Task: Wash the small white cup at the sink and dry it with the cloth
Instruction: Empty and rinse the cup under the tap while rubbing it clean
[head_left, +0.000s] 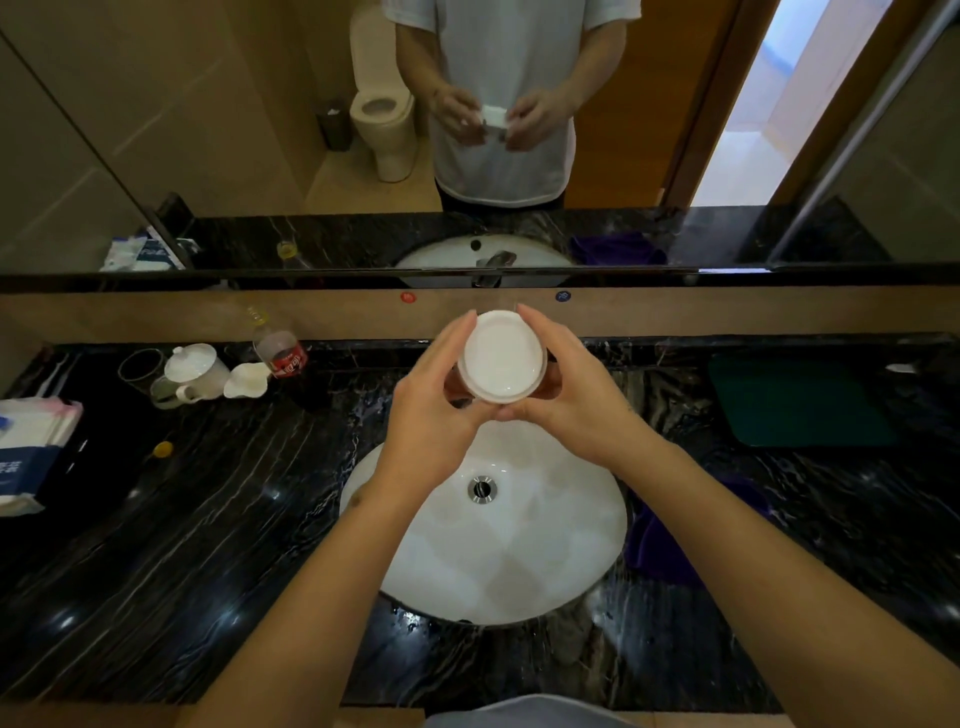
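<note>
At the far left edge of the black marble counter (182, 519) lies a tissue pack (31, 447), with a small yellow cap (163, 448) on the stone just right of it. Farther back stand a clear glass (139, 366), a lidded white mug (196, 370), a small white pitcher (248, 380) and a cola bottle (283, 353), crowding the far left strip below the mirror (208, 130). From the cap to the rim of the white sink basin (519, 561) the near counter is bare wet stone. The left hand (431, 410) and right hand (576, 400) meet above the far rim of the basin, raised over it, with the drain (482, 489) showing below and nearer. Between them is the small white cup (501, 358), its mouth facing up toward the camera; the left hand's fingers curl round its left side and the right hand's fingers and thumb wrap its right side and near edge, so both hands grasp it. Just right of the basin a purple cloth (660, 545) lies on the counter, partly under the right forearm. Farther right and back sits a dark green mat (800, 400), with bare stone around it to the right edge.
</note>
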